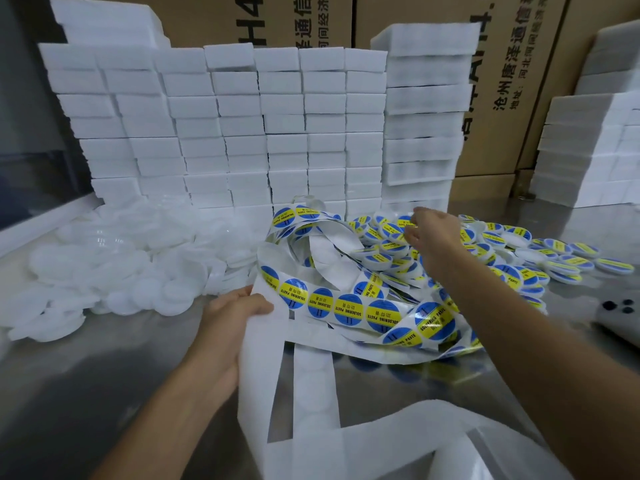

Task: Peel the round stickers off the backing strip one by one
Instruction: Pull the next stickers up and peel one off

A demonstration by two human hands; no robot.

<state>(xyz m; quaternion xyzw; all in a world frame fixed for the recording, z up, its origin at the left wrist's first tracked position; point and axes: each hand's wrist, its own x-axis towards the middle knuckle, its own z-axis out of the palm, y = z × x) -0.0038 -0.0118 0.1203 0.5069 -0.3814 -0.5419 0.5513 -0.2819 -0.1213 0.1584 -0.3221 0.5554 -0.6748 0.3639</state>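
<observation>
A white backing strip (263, 344) winds across the steel table, carrying round blue-and-yellow "soldering paste" stickers (348, 308) in a row. My left hand (235, 315) grips the bare end of the strip, thumb on top, just left of the first sticker. My right hand (429, 230) reaches out over a heap of labelled white lids (391, 249), fingers bent down onto one of them; whether it holds a lid or a sticker is hidden. Loops of the strip (304, 216) pile up between the hands.
A pile of plain white lids (114, 265) lies at the left. Stacks of white foam blocks (242, 126) form a wall behind, with cardboard boxes (502, 81) beyond. More labelled lids (561, 258) spread right. A phone (620, 313) lies at the right edge.
</observation>
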